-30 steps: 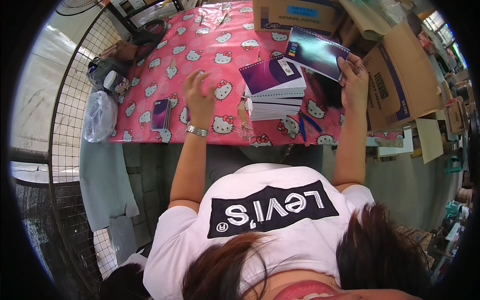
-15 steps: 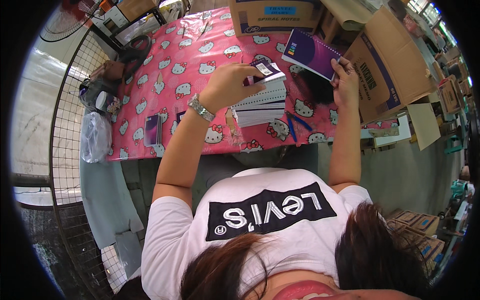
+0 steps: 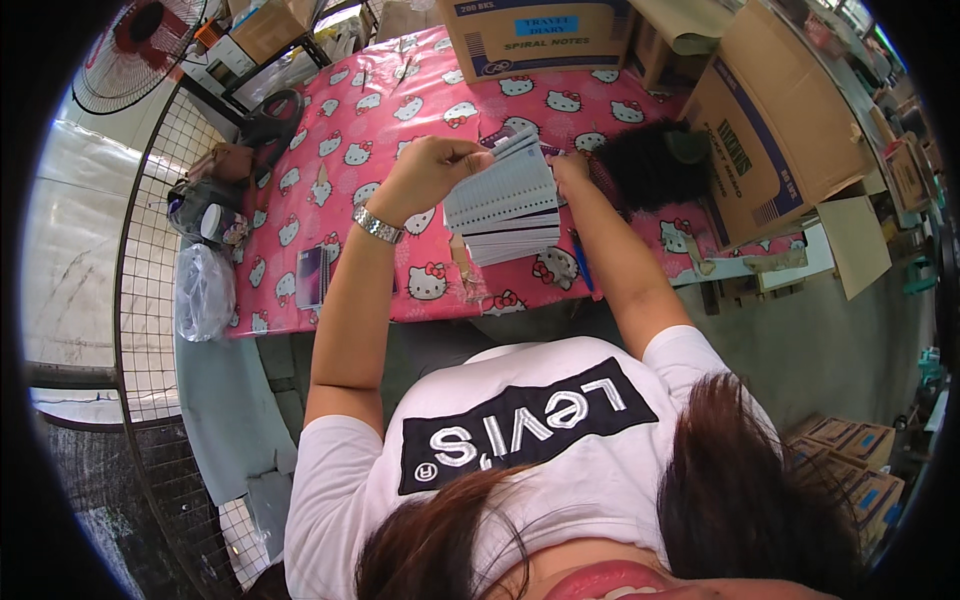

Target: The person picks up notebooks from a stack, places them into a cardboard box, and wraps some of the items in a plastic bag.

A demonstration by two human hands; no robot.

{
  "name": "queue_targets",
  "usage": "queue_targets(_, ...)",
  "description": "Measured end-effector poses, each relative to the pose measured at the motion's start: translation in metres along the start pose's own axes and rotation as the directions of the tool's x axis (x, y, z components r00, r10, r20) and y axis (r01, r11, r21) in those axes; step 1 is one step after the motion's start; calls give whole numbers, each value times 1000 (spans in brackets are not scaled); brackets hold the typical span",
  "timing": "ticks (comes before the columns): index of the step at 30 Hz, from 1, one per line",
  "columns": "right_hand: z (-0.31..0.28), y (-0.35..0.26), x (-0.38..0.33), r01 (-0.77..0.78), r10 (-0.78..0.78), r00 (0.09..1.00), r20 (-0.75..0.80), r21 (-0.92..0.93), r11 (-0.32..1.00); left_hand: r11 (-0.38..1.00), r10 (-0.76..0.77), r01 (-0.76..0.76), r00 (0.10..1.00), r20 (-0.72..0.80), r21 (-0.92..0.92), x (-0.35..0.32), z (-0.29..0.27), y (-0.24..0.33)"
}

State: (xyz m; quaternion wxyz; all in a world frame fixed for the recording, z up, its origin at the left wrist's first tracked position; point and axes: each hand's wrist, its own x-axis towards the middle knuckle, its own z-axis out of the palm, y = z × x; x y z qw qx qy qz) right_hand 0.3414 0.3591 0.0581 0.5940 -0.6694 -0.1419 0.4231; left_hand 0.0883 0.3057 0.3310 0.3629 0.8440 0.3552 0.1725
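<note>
A stack of spiral notebooks [image 3: 512, 242] with white page edges and dark covers stands on the table in front of me. On top, a notebook with lined pages [image 3: 505, 190] is fanned open, its row of punched holes showing. My left hand [image 3: 445, 170] pinches the upper left corner of these pages between thumb and fingers. My right hand [image 3: 570, 172] is closed at the notebook's right side, by a bit of purple cover; its fingertips are partly hidden. Blue-handled pliers [image 3: 582, 265] lie just right of the stack, partly behind my right forearm.
Small purple notebooks [image 3: 312, 275] lie on the left of the pink patterned tablecloth [image 3: 340, 180]. A black furry thing [image 3: 650, 165] is at the right, before an open carton [image 3: 765, 150]. Another carton [image 3: 540, 40] stands at the back. A plastic bag [image 3: 205, 290] hangs at the left edge.
My right hand has brought the purple notebook from the right to the stack. My left hand has moved slightly left and now pinches spread pages. The view has shifted a little.
</note>
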Motion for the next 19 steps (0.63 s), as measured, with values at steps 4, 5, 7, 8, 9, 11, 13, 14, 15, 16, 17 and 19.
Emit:
queue_targets(4,-8,0,5,186,-169,982,81,-528,829,998,-7,8,1000,-28,65,-4,2,3)
queue_targets(5,1,-20,-24,252,-209,967,145,-656,712,996,-28,33,998,-58,82,-12,1,-2)
queue_targets(7,-11,-39,-44,313,-284,941,182,-783,538,988,34,-22,997,-73,151,-12,5,1)
queue_targets(8,-21,-42,-44,325,-318,931,180,-806,495,977,91,-73,993,-77,202,-12,8,4)
queue_targets(9,-32,-45,-45,335,-349,919,182,-828,450,960,146,-122,986,-80,252,-12,11,6)
queue_targets(11,-49,-65,-58,435,-379,888,259,-740,513,875,311,-245,945,-99,417,-19,19,7)
queue_targets(13,-66,-85,-72,524,-423,851,312,-577,627,805,393,-295,915,-90,515,-19,26,10)
queue_targets(14,-71,-92,-79,558,-450,829,331,-447,699,794,388,-285,918,-86,537,-20,29,11)
queue_targets(15,-76,-99,-86,580,-480,807,344,-307,755,782,382,-275,921,-82,559,-21,31,11)
queue_targets(16,-77,-109,-99,585,-486,798,355,-264,767,783,382,-273,920,-86,558,-23,31,10)
queue_targets(17,-77,-121,-116,589,-493,788,369,-218,778,784,381,-269,920,-92,560,-24,29,9)
queue_targets(19,-81,-142,-143,569,-472,793,386,-192,799,782,388,-273,917,-95,560,-23,28,9)
